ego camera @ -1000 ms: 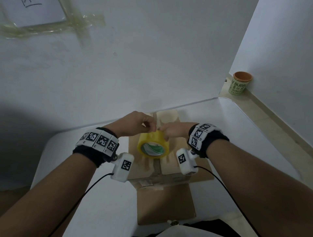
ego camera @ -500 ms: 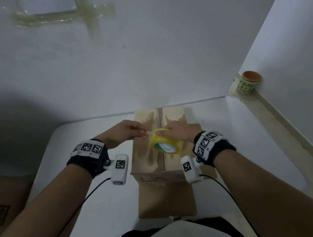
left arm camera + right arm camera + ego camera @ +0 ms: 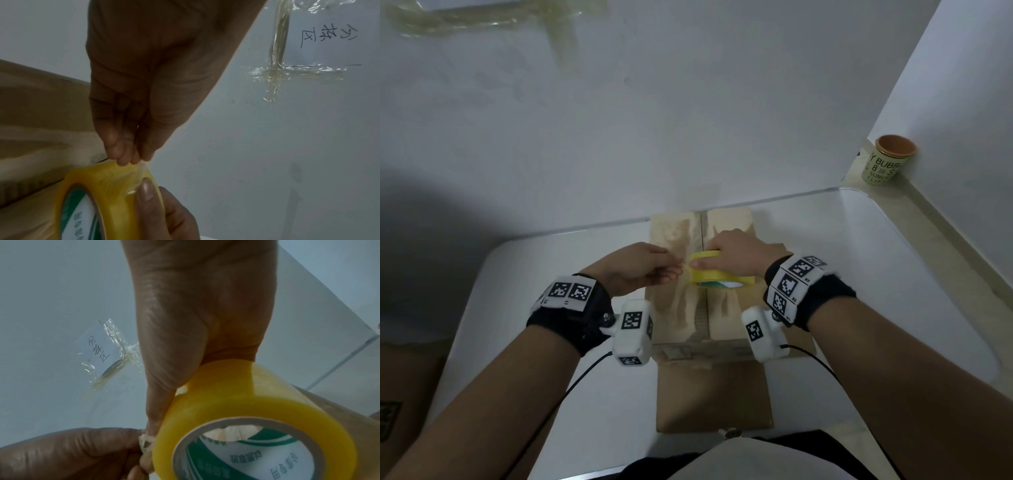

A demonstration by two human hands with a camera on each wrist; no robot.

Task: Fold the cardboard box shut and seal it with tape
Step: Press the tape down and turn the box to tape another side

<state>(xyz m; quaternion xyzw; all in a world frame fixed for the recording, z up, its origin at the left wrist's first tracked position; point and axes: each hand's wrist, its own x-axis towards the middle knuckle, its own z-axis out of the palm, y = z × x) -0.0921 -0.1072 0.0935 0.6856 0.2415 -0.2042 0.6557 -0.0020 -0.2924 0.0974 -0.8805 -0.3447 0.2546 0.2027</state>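
Peeling stage only: box [image 3: 681, 281] folded shut by the tabletop's [image 3: 893, 274] far edge, seam untaped. Right hand [image 3: 739, 257] grip curled round tape roll [image 3: 717, 279] over the seam, left hand [image 3: 633, 269] fingertips [image 3: 123, 155] pinching the loose tape end. Pulling, sticking, cutting all left.

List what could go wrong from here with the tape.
1. The left hand pinches only a crumpled bit of tape end at the roll; it may slip or tear off.
2. The roll, gripped by the right hand, sits mid-box, not at an edge; tape started here might leave part of the seam unsealed.
3. The freed end already looks wrinkled and may stick to itself.
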